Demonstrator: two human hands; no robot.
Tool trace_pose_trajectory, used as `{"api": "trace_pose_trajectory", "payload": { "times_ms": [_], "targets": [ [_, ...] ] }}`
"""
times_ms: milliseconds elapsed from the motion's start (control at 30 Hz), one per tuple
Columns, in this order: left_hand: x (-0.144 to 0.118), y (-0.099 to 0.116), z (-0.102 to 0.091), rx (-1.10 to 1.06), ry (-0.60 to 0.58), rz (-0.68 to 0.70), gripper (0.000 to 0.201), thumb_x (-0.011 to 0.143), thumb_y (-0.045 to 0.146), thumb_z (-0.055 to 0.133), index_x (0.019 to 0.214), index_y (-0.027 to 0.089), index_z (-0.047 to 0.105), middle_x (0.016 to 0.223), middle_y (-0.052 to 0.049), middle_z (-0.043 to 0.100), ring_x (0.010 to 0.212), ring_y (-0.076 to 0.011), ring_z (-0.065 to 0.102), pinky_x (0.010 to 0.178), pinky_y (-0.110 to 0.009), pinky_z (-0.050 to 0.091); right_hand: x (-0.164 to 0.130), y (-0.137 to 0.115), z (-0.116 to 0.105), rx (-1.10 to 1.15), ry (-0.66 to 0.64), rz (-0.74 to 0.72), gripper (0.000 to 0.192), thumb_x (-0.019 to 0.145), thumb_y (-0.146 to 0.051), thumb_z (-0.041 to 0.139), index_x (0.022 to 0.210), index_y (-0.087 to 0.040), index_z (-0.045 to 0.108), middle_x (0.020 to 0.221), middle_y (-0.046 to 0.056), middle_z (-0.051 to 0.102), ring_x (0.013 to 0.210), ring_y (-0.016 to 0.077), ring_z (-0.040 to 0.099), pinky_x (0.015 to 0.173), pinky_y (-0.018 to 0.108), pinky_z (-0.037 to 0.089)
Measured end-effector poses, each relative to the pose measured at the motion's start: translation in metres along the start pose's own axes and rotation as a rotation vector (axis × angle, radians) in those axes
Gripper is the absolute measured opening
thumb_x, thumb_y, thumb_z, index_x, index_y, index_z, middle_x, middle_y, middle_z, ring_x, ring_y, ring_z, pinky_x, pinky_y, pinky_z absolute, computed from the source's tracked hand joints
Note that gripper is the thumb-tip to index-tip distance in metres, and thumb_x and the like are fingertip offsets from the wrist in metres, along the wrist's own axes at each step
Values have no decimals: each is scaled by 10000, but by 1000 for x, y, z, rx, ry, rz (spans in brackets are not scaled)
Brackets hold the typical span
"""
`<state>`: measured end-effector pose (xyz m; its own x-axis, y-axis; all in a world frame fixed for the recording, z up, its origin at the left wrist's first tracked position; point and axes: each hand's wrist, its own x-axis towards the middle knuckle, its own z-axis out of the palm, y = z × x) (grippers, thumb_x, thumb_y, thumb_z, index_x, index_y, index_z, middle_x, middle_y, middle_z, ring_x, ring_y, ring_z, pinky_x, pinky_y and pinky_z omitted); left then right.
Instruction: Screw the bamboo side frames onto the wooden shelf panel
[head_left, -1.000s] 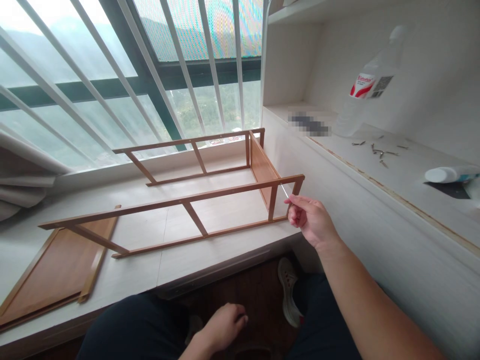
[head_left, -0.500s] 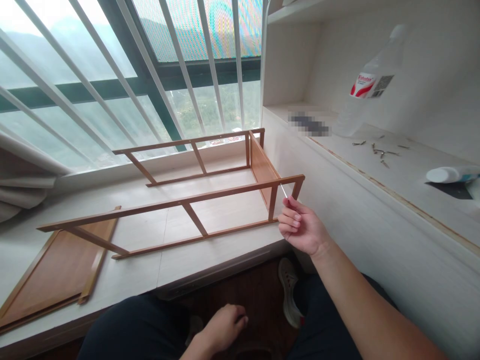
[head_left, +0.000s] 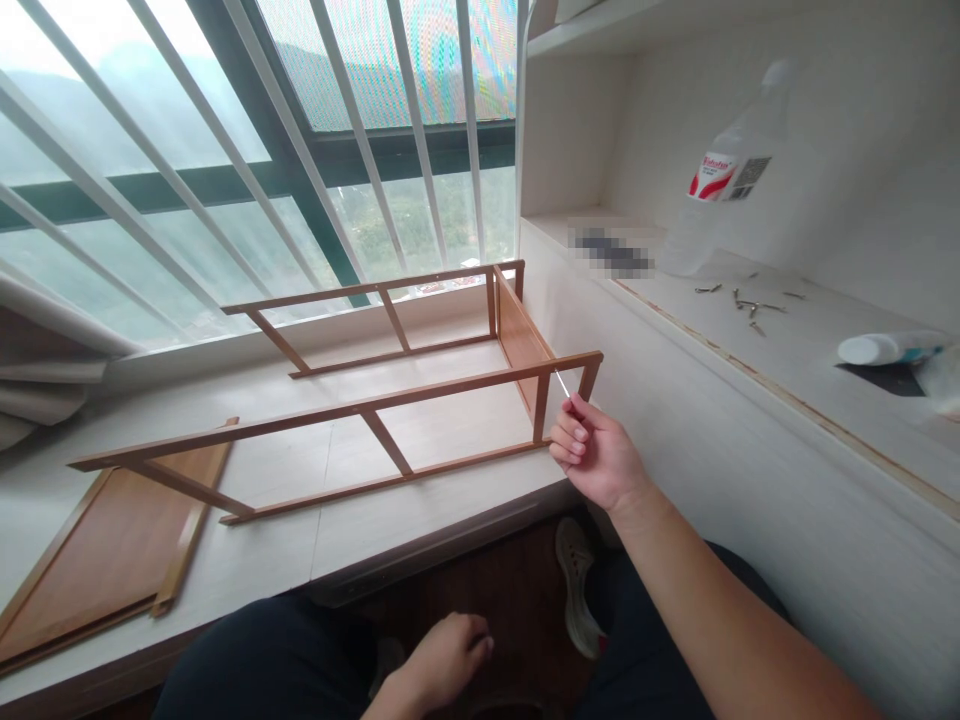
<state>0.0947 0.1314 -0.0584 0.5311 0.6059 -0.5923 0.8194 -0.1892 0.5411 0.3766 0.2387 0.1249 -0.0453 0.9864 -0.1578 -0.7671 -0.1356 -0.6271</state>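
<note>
A partly built wooden rack (head_left: 390,395) of brown slatted frames lies on the white window ledge (head_left: 285,560). My right hand (head_left: 596,455) is closed on a thin metal tool (head_left: 562,384) whose tip meets the near right corner of the rack's front rail. My left hand (head_left: 442,665) rests low on my lap with its fingers curled and nothing visible in it. A loose brown panel (head_left: 112,545) lies flat at the ledge's left end.
On the white shelf (head_left: 750,340) at the right lie several small screws (head_left: 746,298), a clear plastic bottle (head_left: 716,185) and a white tube (head_left: 885,347). White window bars (head_left: 225,180) stand behind the rack. A shoe (head_left: 581,590) rests on the floor below.
My right hand has turned and drawn slightly left and down on the thin tool at the rack's corner. The view has shifted a little. My left hand has stayed on my lap.
</note>
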Motion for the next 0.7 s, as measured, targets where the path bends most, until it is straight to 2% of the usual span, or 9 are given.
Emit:
{"api": "trace_pose_trajectory", "payload": {
  "times_ms": [200, 367, 433, 500, 633, 700],
  "targets": [
    [0, -4, 2, -4, 4, 3, 276, 940, 342, 470, 810, 225, 684, 869, -39, 756, 815, -201, 677, 724, -294, 449, -1, 8, 3, -20, -12, -74, 220, 857, -367, 738, 751, -207, 631, 503, -86, 355, 412, 76, 305, 386, 205, 265],
    [1, -8, 6, -11, 26, 3, 286, 940, 351, 472, 796, 226, 685, 826, -31, 746, 770, -191, 663, 685, -287, 432, 0, 12, 0, -217, 81, -205, 280, 828, -442, 757, 738, -204, 639, 495, -68, 445, 410, 78, 383, 394, 216, 282],
    [1, -8, 6, -22, 23, 6, 280, 938, 347, 476, 803, 226, 690, 834, -31, 750, 785, -193, 672, 689, -285, 432, -1, 9, -3, -421, 139, -280, 302, 847, -464, 729, 722, -204, 639, 498, -49, 503, 412, 88, 415, 400, 227, 282],
    [1, -8, 6, -20, 19, 9, 278, 938, 343, 475, 812, 226, 693, 851, -35, 756, 798, -195, 677, 698, -285, 435, -2, 5, -6, -720, 171, -373, 315, 889, -476, 676, 723, -210, 641, 504, -36, 539, 430, 107, 454, 431, 243, 317],
    [1, -8, 6, -1, 14, 7, 265, 932, 327, 478, 811, 224, 690, 844, -35, 751, 787, -192, 668, 700, -288, 435, -5, -6, -11, -1403, 196, -554, 280, 936, -434, 604, 759, -226, 669, 588, -2, 623, 561, 163, 562, 599, 295, 410],
    [1, -8, 6, 0, 15, 3, 256, 927, 324, 485, 803, 224, 685, 840, -33, 747, 790, -192, 664, 707, -287, 438, -6, -9, -12, -1592, 218, -603, 268, 944, -407, 578, 769, -231, 678, 640, 15, 661, 608, 183, 586, 638, 310, 406]
  ]
}}
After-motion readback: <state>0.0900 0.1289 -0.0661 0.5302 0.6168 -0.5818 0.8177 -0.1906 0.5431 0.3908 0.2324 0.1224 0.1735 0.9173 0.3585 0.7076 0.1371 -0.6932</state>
